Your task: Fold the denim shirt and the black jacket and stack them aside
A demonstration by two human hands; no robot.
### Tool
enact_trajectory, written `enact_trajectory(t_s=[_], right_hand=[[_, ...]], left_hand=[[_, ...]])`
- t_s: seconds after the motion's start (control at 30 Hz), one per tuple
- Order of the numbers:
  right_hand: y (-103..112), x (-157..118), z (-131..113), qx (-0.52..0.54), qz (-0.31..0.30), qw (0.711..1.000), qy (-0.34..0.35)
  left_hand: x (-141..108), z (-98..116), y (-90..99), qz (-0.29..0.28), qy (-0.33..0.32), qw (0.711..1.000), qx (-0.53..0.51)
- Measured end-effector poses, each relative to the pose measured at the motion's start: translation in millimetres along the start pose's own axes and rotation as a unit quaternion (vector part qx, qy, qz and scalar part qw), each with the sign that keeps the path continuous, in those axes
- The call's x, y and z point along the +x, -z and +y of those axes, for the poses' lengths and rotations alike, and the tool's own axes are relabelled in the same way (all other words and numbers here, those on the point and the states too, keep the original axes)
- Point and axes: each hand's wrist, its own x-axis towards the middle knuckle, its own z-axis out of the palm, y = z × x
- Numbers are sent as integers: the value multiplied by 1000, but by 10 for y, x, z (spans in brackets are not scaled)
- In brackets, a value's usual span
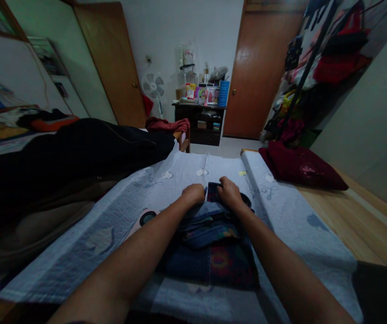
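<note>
A dark blue denim piece with coloured floral patches (213, 265) lies in front of me on the light blue sheet; I cannot tell whether it is a garment or a bag. At its far edge, my left hand (193, 194) is closed in a fist on a part of the denim. My right hand (230, 192) pinches a dark edge of the same piece, a short way to the right. A pale gap shows between the two hands. Beside my left forearm lies a pinkish object with a dark round ring (148, 218), partly covered by the arm.
The light blue patterned sheet (301, 234) covers the surface under the denim. Dark clothing (78, 157) is heaped along the left. A maroon cushion (304, 168) rests on the wooden surface (358, 216) at right. Farther back stand a fan (154, 85) and a dark cabinet (198, 135).
</note>
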Motion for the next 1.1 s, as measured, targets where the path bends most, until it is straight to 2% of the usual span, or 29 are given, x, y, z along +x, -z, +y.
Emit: enact_trajectory(t_s=[0.07,0.13,0.17,0.27,0.33,0.53,0.73,0.87,0.97,1.0,1.1], right_hand=[[7,-96,-33,-18,53,998,38],[30,-193,-62,-7,62,993,95],[43,-240,-72,10,37,991,125],[64,-390,-74,59,-92,976,187],[63,-506,-60,79,-124,969,198],[75,-856,-49,112,-90,965,221],[54,-1004,-49,114,-75,964,230],[110,-970,-36,117,-95,960,235],[202,-798,-29,104,-114,961,227],[225,-706,-25,92,-103,967,214],[235,-363,-13,38,-6,991,131]], left_hand=[[6,-41,-39,8,-13,1000,-14],[14,-81,-70,16,-31,999,-33],[21,-98,-81,18,-40,998,-45],[36,-127,-81,4,-70,994,-86],[35,-127,-52,-10,-87,990,-111],[57,-111,35,-14,-77,985,-155],[165,-163,-93,21,-24,983,-182],[172,-188,-183,45,-8,981,-188],[148,-188,-216,58,-11,979,-193],[141,-187,-222,60,-13,979,-196],[129,-181,-235,64,-20,977,-203]])
